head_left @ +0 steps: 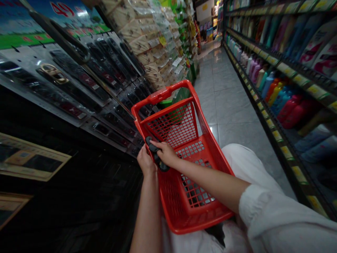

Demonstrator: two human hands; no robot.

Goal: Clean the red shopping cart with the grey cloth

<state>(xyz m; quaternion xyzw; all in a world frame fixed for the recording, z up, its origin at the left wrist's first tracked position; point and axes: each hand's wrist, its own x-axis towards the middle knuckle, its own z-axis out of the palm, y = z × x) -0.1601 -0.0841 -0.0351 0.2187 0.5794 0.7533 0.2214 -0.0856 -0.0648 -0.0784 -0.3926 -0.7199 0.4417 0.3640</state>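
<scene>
A red plastic shopping basket (181, 207) with grid walls and floor stands in front of my white-clothed legs. My left hand (146, 162) is closed at its left rim, from the outside. My right hand (166, 154) reaches across the basket to the same rim, index finger stretched out and the other fingers curled. A dark grey, lumpy object (163, 166) lies along the rim between both hands, and my right fingers press on it. Its kind is unclear. From the basket's far left corner a pull handle (116, 96) slants to the upper left.
Packaged belts (60, 79) hang on the left rack. Beyond them are stacked beige packs (142, 45). Shelves with colourful bottles (272, 88) line the right side. Between runs a grey tiled floor (229, 95). Framed boards (31, 156) show at lower left.
</scene>
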